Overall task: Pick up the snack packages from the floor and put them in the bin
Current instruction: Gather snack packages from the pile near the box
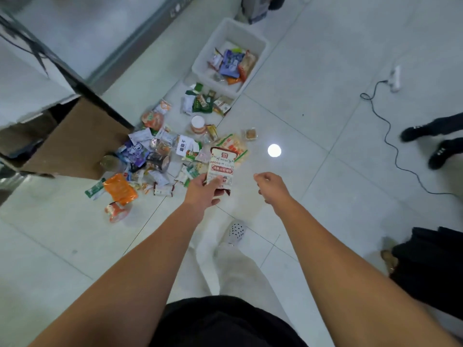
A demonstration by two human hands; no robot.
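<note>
Pale tiled floor fills my view. Brown cardboard box sits at the left, leaning against a dark-edged unit.

White bin is at the far centre, on the floor. It is partly filled, with bin packages in blue, orange and white lying at its near end.

Scattered pile of snack packages runs from the box's right side up to the bin's near wall, with a green cluster touching that wall. Orange pouch lies at the pile's near-left edge. White-lidded jar stands upright among them.

Black cable snakes along the right, ending at a white power strip.

Red-and-white package is off the floor, above the pile's right edge and well short of the bin. My left hand grips its near end, thumb across the front, fingers curled behind.

My right hand hangs just right of the package, apart from it, fingers loosely curled, holding nothing.
</note>
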